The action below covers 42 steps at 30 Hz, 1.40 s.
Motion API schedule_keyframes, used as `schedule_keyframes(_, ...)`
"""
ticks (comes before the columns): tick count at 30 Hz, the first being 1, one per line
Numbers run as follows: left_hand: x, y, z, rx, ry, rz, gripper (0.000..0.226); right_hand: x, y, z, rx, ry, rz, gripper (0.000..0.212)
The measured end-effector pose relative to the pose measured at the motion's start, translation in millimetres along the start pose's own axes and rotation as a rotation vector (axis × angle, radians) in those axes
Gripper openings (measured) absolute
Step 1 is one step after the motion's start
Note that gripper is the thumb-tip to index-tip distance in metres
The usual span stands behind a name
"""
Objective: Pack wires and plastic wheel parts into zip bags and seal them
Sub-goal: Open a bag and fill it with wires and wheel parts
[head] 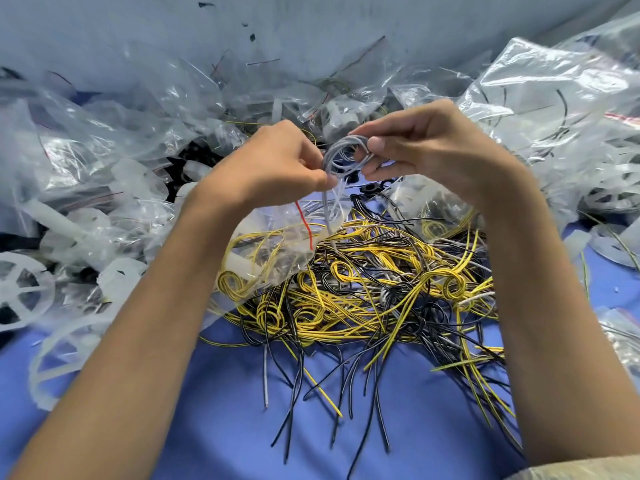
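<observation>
A small coil of grey and white wire (341, 155) is held up between both hands above the table. My left hand (277, 161) pinches its lower left side, where the loose ends hang down. My right hand (419, 140) pinches the coil's right side between thumb and fingers. Below lies a tangled heap of yellow and black wires (367, 289) on the blue table (242, 410). A clear zip bag (273, 244) with a red strip and yellow wires inside lies just under my left hand. White plastic wheel parts (20, 289) lie at the left.
Crumpled clear zip bags (104, 140), some filled, pile up at the left and back. More filled bags (561, 98) are heaped at the right. Another white wheel part (609, 244) sits at the right edge. A grey wall rises behind.
</observation>
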State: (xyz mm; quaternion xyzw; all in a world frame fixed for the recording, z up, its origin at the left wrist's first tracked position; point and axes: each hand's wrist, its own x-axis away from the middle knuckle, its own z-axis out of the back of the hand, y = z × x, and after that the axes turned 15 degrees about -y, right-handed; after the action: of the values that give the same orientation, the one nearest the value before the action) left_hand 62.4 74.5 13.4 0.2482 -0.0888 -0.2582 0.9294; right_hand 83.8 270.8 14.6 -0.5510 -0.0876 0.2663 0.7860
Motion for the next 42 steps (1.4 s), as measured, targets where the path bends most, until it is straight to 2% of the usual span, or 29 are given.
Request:
schedule_keyframes(2, 1, 0, 1, 0.018, -0.012, -0.010, 0.019, 2, 0, 3, -0.001, -0.001, 0.002, 0.022)
schedule_keyframes(6, 1, 0, 2, -0.041, -0.028, -0.005, 0.025, 7, 3, 11, 0.030, -0.016, -0.027, 0.035)
schedule_keyframes(9, 0, -2, 2, -0.092, -0.035, 0.025, 0.027, 11, 7, 17, 0.080, -0.037, -0.051, 0.030)
schedule_keyframes(12, 1, -6, 4, -0.109, -0.044, 0.053, 0.025, 15, 10, 25, 0.155, 0.001, -0.078, 0.015)
schedule_keyframes(18, -2, -8, 0, -0.113, -0.065, 0.061, 0.021, 11, 26, 30, 0.352, 0.123, -0.180, 0.015)
schedule_keyframes(23, -2, -9, 1, 0.068, 0.019, 0.036, 0.011, 6, 20, 22, 0.344, 0.028, -0.235, 0.014)
schedule_keyframes(27, -3, -3, 0, 0.109, 0.058, 0.028, 0.018, -1, 6, 2, 0.418, -0.051, -0.195, 0.015)
schedule_keyframes(34, 3, -4, 5, 0.149, 0.150, 0.073, 0.023, -8, -7, -18, 0.210, -0.193, -0.196, 0.034)
schedule_keyframes(38, 2, -1, 4, 0.161, 0.096, 0.148, 0.032, -14, -7, -26, 0.152, -0.132, -0.132, 0.032)
schedule_keyframes(42, 2, -4, 6, 0.122, 0.020, 0.157, 0.025, -21, -2, -27, 0.090, -0.050, -0.101, 0.026)
